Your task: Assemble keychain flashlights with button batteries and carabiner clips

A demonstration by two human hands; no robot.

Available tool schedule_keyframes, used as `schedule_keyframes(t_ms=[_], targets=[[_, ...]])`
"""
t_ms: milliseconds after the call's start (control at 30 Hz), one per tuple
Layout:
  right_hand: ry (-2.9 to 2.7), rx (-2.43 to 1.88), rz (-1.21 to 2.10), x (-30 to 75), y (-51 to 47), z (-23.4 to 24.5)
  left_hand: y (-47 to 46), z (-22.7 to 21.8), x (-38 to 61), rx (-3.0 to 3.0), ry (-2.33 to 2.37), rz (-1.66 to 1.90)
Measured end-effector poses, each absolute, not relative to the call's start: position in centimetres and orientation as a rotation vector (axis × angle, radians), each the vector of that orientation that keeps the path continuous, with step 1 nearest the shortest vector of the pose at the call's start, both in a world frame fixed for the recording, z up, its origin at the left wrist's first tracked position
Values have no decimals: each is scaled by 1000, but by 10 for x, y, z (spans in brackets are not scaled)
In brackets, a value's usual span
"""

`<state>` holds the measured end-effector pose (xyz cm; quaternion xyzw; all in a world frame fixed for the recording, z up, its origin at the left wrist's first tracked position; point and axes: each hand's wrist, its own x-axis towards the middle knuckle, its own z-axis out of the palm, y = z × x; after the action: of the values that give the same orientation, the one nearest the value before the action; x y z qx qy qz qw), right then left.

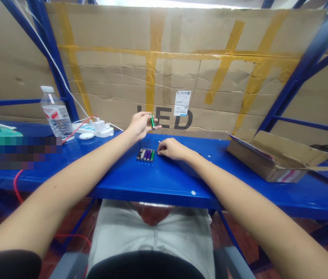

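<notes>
My left hand (140,124) is raised above the far part of the table, pinching a green lighter (152,121) upright between its fingers. Below it, several lighters (145,155) lie side by side in a tight row on the blue tabletop: black, grey, purple and green. Just right of the row, my right hand (171,149) rests low at the table, fingers curled together. A small pale tip shows by its fingertips, but what it belongs to is hidden.
An open cardboard box (271,162) stands at the right. On the left are a water bottle (55,114), a white power strip (102,130) with cables, and a green packet (1,135). A large taped cardboard sheet (117,85) walls off the back.
</notes>
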<state>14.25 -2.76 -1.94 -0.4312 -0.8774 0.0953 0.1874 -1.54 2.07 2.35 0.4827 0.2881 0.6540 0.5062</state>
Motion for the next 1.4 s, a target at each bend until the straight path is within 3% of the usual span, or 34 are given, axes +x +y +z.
schedule_keyframes(t_ms=[467,1000,1233,1400], targets=[[-1658,-874,608,185,-20,16,18,5,-7,1661,655,1237],[-1801,-975,387,184,-18,11,6,-1,-1,1875,694,1182],[-1937,-1044,281,190,-14,7,7,2,-3,2423,884,950],[-2096,-1034,232,193,-20,9,2,4,-3,2545,910,979]])
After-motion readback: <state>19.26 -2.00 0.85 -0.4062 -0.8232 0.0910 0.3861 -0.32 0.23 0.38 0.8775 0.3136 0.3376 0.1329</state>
